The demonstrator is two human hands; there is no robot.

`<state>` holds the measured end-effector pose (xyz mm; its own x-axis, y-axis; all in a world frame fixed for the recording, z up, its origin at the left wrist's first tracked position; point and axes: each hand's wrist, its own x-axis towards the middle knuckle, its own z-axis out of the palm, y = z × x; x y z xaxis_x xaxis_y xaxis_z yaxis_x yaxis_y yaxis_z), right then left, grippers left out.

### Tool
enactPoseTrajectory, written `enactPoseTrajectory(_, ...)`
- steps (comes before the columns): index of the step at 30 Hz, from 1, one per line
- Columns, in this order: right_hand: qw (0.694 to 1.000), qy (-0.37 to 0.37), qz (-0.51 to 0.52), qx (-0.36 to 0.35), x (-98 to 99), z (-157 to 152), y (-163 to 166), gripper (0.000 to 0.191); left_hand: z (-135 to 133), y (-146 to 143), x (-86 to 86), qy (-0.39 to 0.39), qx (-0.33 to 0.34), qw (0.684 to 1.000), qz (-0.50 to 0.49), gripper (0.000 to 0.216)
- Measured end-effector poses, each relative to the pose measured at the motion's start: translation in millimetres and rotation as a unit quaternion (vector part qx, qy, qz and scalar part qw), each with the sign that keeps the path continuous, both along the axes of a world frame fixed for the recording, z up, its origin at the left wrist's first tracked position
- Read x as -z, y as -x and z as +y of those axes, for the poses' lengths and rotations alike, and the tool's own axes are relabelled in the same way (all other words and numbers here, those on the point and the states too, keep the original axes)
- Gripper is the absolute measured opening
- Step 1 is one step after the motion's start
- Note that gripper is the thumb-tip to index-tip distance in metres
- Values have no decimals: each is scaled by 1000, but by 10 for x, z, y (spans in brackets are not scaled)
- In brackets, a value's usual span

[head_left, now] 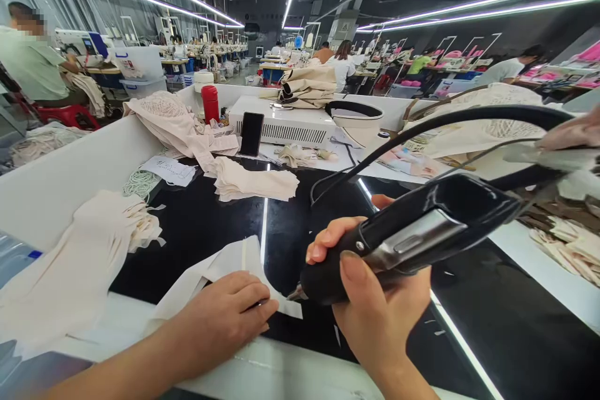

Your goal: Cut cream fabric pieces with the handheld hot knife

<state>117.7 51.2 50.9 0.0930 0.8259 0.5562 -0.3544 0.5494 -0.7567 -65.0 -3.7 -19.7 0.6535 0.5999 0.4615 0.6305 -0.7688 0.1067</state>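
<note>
My right hand (370, 287) is closed around a black hand-held cutting tool (412, 231) with a metal trigger plate and a thick black cable (422, 131) arching off to the right. Its tip points down at a piece of cream fabric (225, 269) on the black tabletop (215, 225). My left hand (225, 319) lies on that fabric with fingers curled, pressing it down next to the tool's tip.
Stacks of cream fabric pieces lie at the left (79, 250), centre (253, 184) and right (567, 250). Behind stand a white box (281, 125), a phone (251, 134), a red flask (210, 104) and a white bowl (359, 122). Other people sit at workstations beyond.
</note>
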Motion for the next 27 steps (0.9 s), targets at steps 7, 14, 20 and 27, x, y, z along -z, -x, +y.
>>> enactPoseTrajectory(7, 1000, -12, -7, -3, 42, 41, 117, 37, 4, -5, 47, -1, 3, 1000, -6, 17)
enactPoseTrajectory(14, 999, -15, -44, 15, 38, 46, 107, 34, 5, -17, 58, 3, -1, 1000, -2, 17)
enactPoseTrajectory(20, 999, 13, -27, 35, -3, 16, 17, 49, -8, -16, 67, -4, -4, 1000, 8, 18)
enactPoseTrajectory(27, 999, 18, -43, 20, 50, -17, -34, 47, 2, -13, 34, -4, -2, 1000, -5, 17)
